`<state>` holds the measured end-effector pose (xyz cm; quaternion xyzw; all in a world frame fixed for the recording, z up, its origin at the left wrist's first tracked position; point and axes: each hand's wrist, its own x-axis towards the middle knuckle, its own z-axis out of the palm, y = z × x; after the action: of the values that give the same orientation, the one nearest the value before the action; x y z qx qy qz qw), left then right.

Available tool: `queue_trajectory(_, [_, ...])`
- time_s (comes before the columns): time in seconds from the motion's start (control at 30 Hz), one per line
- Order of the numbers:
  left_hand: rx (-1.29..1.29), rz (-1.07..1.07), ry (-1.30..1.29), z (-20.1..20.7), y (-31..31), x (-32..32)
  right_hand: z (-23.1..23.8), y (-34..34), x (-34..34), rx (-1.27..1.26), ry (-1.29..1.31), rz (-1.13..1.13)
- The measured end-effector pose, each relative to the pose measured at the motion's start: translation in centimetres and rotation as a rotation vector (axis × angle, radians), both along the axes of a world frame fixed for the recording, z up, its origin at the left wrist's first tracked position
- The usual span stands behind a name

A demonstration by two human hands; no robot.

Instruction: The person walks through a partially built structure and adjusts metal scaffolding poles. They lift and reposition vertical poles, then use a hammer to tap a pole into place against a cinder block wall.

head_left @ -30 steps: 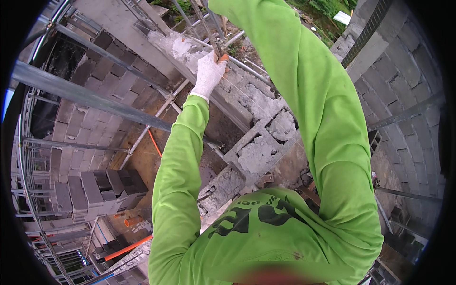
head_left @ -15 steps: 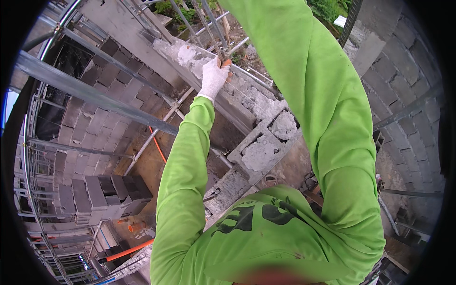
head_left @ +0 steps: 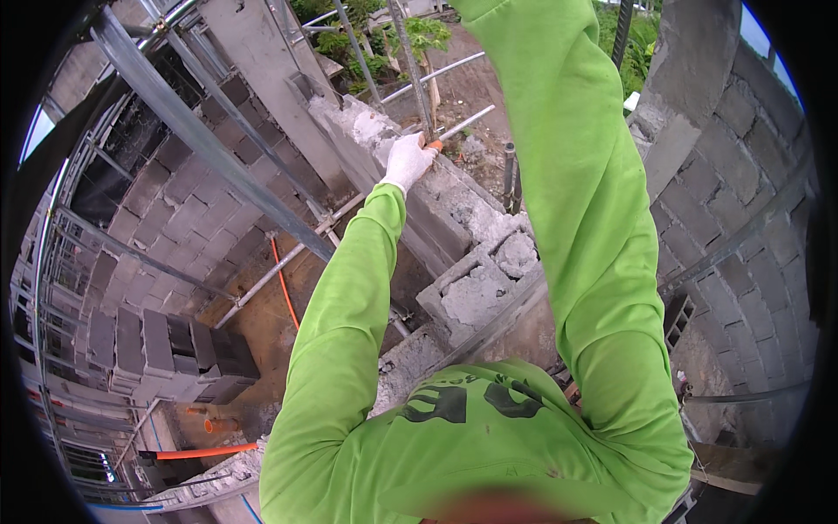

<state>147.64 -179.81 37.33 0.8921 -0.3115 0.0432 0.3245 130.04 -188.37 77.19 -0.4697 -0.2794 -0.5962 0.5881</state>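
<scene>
My left hand (head_left: pixel 412 161), in a white glove with bare fingertips, is closed at the top of a rough concrete block wall (head_left: pixel 471 210). Its fingers meet beside the lower end of a thin upright metal rod (head_left: pixel 410 70). What they pinch is too small to make out. My right arm (head_left: pixel 585 175), in a bright green sleeve, stretches up past the picture's upper edge, so the right hand is out of sight. Nearer to me, mortar-filled block cells (head_left: pixel 476 293) show in the wall's top.
Scaffold tubes (head_left: pixel 209 148) cross the left side. Stacked grey blocks (head_left: pixel 166 349) stand below, near an orange pipe (head_left: pixel 205 451). At the right rises another block wall (head_left: pixel 742 201). A short pipe (head_left: pixel 509 175) stands beyond the wall.
The view has shifted, showing more ground beyond the wall. My left hand stays closed beside the rod. A thin string seen running from it earlier is no longer distinct.
</scene>
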Motion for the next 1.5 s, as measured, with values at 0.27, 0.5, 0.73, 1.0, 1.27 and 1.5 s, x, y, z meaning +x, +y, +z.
queue_trajectory(0.27, [-0.040, 0.021, -0.143, 0.0, 0.2, -1.2, -2.6, -1.8, 3.5, 0.255, 0.172, 0.183])
queue_trajectory(0.5, [-0.088, 0.018, -0.123, -0.4, 0.1, -1.0, -8.6, -2.2, 10.5, 0.079, 0.465, -0.161])
queue_trajectory(0.73, [-0.145, 0.082, 0.024, -1.4, -0.5, -0.7, -9.9, -2.4, 14.5, -0.187, 0.625, -0.197])
queue_trajectory(1.0, [0.110, -0.045, -0.080, 0.0, 0.2, -0.1, -9.2, -4.1, 14.3, -0.233, 0.705, 0.179])
queue_trajectory(1.27, [-0.349, -0.200, 0.499, -0.9, 0.6, 0.9, -9.8, -5.7, 15.5, -0.301, 0.496, 0.638])
queue_trajectory(1.5, [-0.381, -0.159, 0.586, -0.3, 0.4, -0.1, -10.1, -5.0, 15.7, -0.297, 0.567, 0.402])
